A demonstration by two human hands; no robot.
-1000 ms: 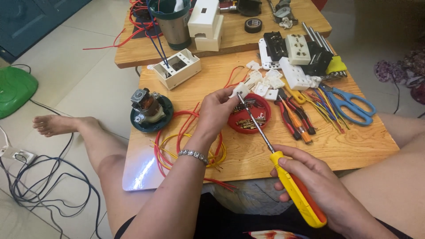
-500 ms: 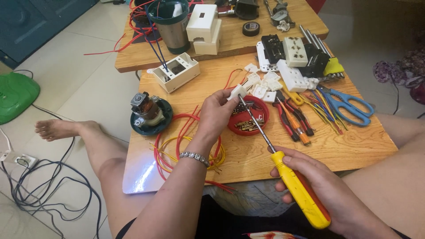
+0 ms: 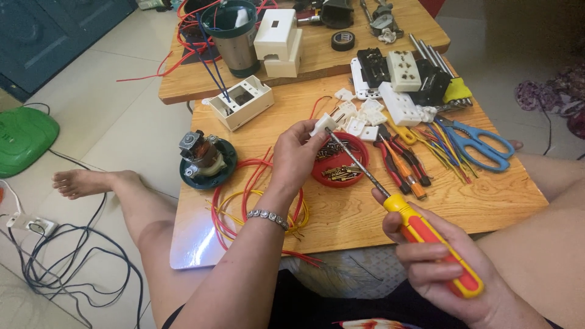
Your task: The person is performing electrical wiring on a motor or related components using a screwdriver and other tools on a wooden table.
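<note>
Two hands were at work over a low wooden table (image 3: pixel 378 219) as we looked down from the head camera. Our left hand (image 3: pixel 297 155), with a beaded bracelet (image 3: pixel 267 218) at the wrist, sat near the centre of the view; its thumb and fingertips were pinched on a small white plastic part (image 3: pixel 323 124) held just above the tabletop. Our right hand (image 3: pixel 445 268), at about five o'clock, was wrapped closed around the yellow and red handle of a screwdriver (image 3: pixel 390 201). The steel shaft ran up toward eleven o'clock and its tip met the white part, directly over a red dish (image 3: pixel 341 166) of small brass screws.

Under the left wrist, at about seven o'clock from the dish, lay loose coils of red and yellow wire (image 3: pixel 256 201). At nine o'clock from the dish stood a small electric motor on a dark green round base (image 3: pixel 204 159). At eleven o'clock sat an open white plastic box (image 3: pixel 242 102), and beyond it a metal cylinder with a green rim (image 3: pixel 233 33) and a stack of white boxes (image 3: pixel 279 39). At one o'clock lay several little white parts (image 3: pixel 359 116), then white and black wall sockets (image 3: pixel 399 76). At three o'clock were red-handled pliers (image 3: pixel 399 155) and blue-handled scissors (image 3: pixel 478 143). On the floor at far left we saw a green round thing (image 3: pixel 21 137) and dark cables (image 3: pixel 67 256)
</note>
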